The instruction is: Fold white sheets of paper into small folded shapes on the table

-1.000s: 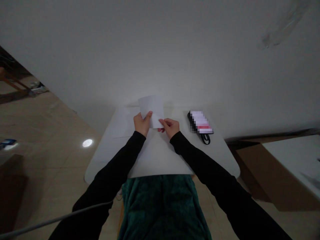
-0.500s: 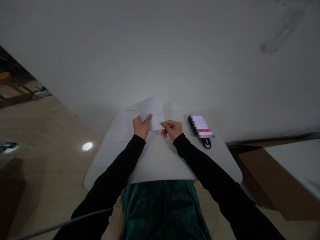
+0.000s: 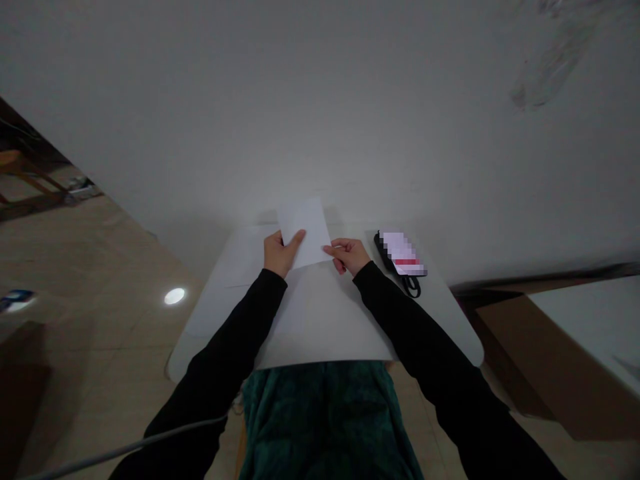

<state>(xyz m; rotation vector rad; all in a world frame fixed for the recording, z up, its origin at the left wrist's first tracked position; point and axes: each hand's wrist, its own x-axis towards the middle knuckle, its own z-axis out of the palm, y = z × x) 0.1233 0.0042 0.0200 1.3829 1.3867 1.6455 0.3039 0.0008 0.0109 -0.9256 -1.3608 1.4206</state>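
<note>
A small white sheet of paper (image 3: 307, 223) is held up, slightly tilted, above the white table (image 3: 330, 327). My left hand (image 3: 281, 253) grips its left side, thumb on the front face and fingers hidden behind it. At the lower right edge, my right hand (image 3: 349, 255) pinches the paper between thumb and fingertips. I cannot tell whether the paper is a single layer or folded. More white paper (image 3: 243, 260) lies flat on the left part of the table, partly covered by my left hand and sleeve.
A phone with a blurred screen (image 3: 400, 250) lies on a black case with a strap loop (image 3: 411, 287) at the table's right. A white wall (image 3: 320, 120) rises behind the table. A brown box (image 3: 555, 360) stands to the right. A grey cable (image 3: 125, 437) crosses my left sleeve.
My right hand has shifted a little to the right along with the paper's lower right corner. The paper is turned slightly more. Both hands keep hold of it, and the camera view has moved slightly.
</note>
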